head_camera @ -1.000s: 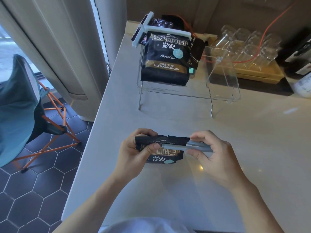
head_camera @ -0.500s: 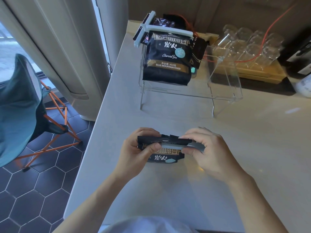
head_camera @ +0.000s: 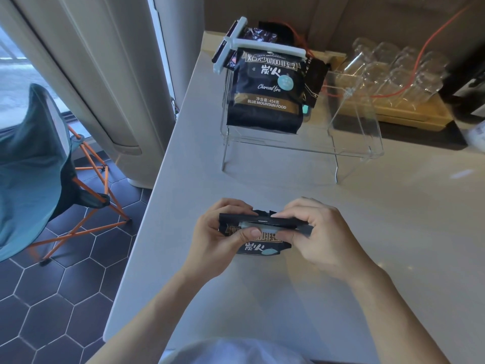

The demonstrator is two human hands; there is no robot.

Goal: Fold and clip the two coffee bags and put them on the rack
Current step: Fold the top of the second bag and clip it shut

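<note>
So your left hand (head_camera: 217,237) is pinching the left end of the folded coffee bag (head_camera: 258,241), held just above the bench (head_camera: 393,232); your right hand (head_camera: 319,237) is squeezing the pale clip (head_camera: 265,228) along the fold at the other end; the other bag (head_camera: 265,90) is already clipped, hanging at the left of the clear rack (head_camera: 354,148) further back.

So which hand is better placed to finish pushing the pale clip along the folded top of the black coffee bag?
Right, probably. The right hand already pinches the pale grey clip at its right end, while the left hand grips the black coffee bag, bracing its left edge.
</note>
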